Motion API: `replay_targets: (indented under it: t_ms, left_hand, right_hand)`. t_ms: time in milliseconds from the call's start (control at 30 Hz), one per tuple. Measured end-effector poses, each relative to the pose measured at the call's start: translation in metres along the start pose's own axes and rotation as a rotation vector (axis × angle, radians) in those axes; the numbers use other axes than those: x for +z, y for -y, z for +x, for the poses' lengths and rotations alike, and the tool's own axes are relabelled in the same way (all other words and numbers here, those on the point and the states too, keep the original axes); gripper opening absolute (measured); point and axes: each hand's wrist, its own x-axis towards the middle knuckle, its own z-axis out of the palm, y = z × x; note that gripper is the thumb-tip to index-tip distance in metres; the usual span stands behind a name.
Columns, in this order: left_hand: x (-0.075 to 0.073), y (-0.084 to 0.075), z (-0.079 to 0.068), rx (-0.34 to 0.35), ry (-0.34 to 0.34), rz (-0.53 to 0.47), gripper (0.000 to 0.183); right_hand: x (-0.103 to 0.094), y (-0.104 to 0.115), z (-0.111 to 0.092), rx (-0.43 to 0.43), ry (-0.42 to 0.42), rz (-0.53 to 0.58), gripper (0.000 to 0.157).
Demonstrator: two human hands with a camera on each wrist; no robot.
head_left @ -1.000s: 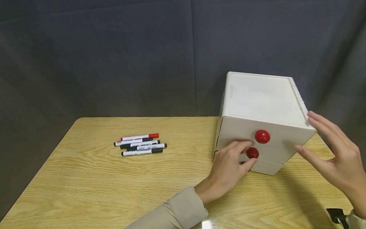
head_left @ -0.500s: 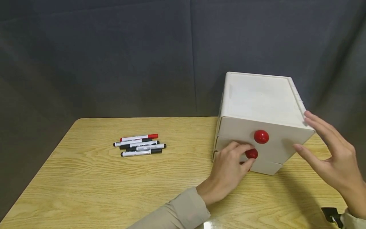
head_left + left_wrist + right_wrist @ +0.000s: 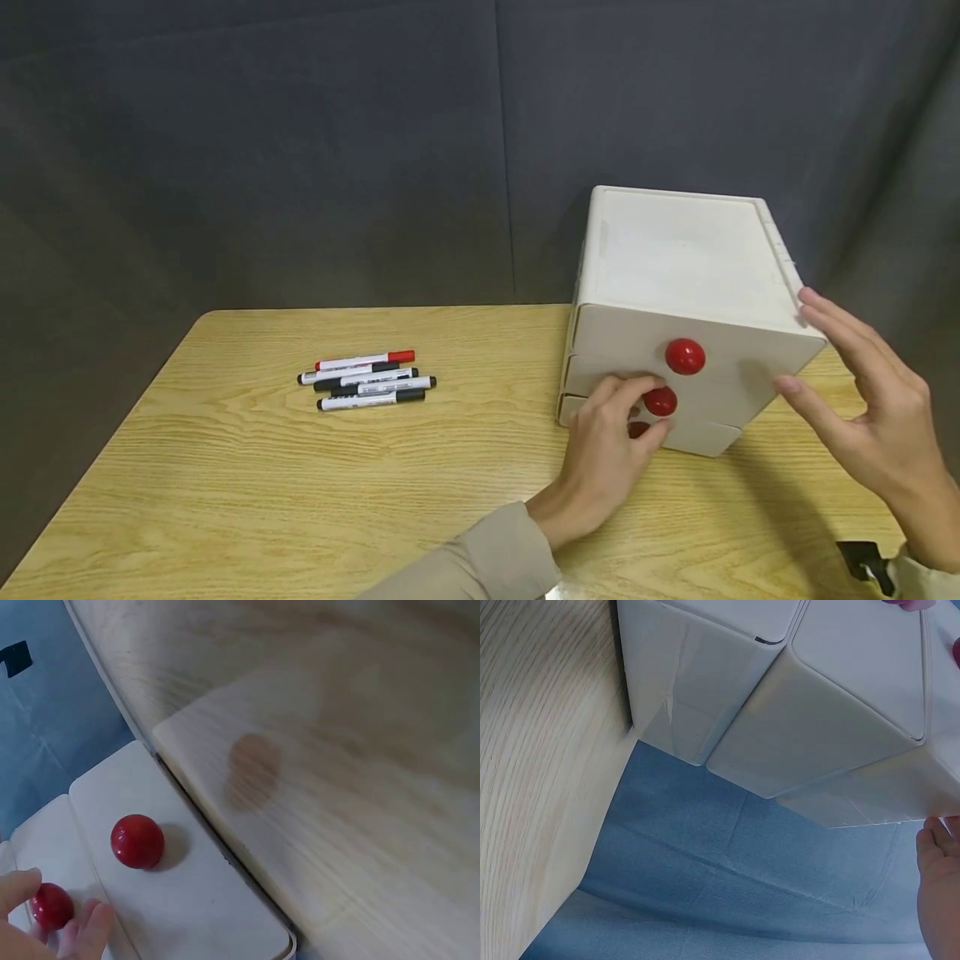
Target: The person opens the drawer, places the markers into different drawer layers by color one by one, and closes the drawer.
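A white drawer cabinet [image 3: 682, 250] with red ball knobs stands at the right of the table. In the head view my left hand [image 3: 603, 450] is at the middle red knob [image 3: 661, 401], index finger above and thumb below. The left wrist view shows the curled fingers around this knob [image 3: 51, 906]. The lowest knob [image 3: 639, 430] is partly hidden behind that hand; the top knob [image 3: 685, 357] is untouched. My right hand [image 3: 873, 408] has its fingers spread at the cabinet's right front edge, fingertips against the upper side. All drawers look pushed in.
Several markers [image 3: 367, 379], one with a red cap and the others with black caps, lie in a pile on the wooden table [image 3: 300, 492]. A dark curtain [image 3: 337, 167] hangs behind. A black object [image 3: 862, 558] shows at the right sleeve.
The left wrist and sleeve have shifted slightly right. The left thumb now sits a little lower, exposing more of the lowest knob. The right hand stays at the cabinet's edge; the markers lie unmoved.
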Motion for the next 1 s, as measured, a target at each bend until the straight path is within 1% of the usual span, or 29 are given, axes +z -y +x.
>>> replay_targets:
  t_ms: [133, 333, 500, 733, 1000]
  left_hand:
    - [0.002, 0.0, 0.002, 0.012, -0.009, -0.011, 0.03]
    - [0.0, 0.001, 0.003, 0.043, -0.006, -0.001, 0.027]
    - [-0.004, 0.002, 0.002, 0.079, 0.015, -0.005, 0.024]
    - [-0.013, 0.001, -0.004, 0.118, 0.061, 0.054, 0.025]
    - [-0.021, 0.0, -0.011, 0.16, 0.093, 0.066, 0.023]
  right_hand:
    - [-0.001, -0.002, -0.001, 0.012, 0.013, -0.009, 0.075]
    - [-0.003, -0.006, -0.003, 0.028, 0.033, -0.015, 0.073]
    - [-0.003, -0.007, -0.004, 0.043, 0.044, 0.001, 0.068]
    - [-0.003, -0.005, -0.003, 0.046, 0.038, 0.021, 0.065]
    - [-0.002, -0.005, -0.003, 0.047, 0.03, 0.027, 0.063]
